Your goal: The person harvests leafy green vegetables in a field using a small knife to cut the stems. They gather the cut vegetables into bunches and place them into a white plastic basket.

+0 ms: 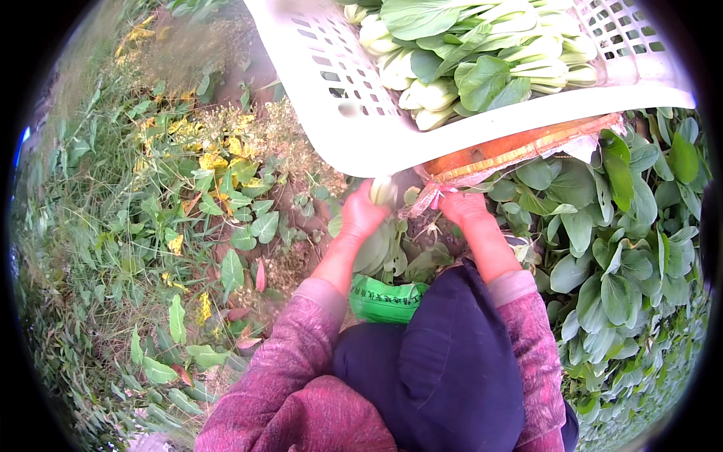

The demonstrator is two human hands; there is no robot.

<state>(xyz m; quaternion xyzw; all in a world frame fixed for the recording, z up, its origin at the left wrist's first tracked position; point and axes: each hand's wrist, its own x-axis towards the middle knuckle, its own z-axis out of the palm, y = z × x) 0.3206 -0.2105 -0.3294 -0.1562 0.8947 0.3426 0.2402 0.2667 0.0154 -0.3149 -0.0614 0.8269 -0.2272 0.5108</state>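
In the head view my left hand (364, 210) is closed around the pale base of a bok choy (384, 191), whose leaves hang down below. My right hand (463, 204) is beside the pink tied end of an orange mesh sack (491, 152); its fingertips are partly hidden, so its grip is unclear. Above both hands stands a white perforated plastic basket (361, 152) with many harvested bok choy (435, 93) piled inside. The sack lies under the basket's near rim.
Growing bok choy (615, 282) fill the right side. Weeds with green and yellow leaves (226, 158) cover the left. A green plastic bag (384, 299) bearing writing lies by my knees, and part of a shoe (517, 241) shows near my right wrist.
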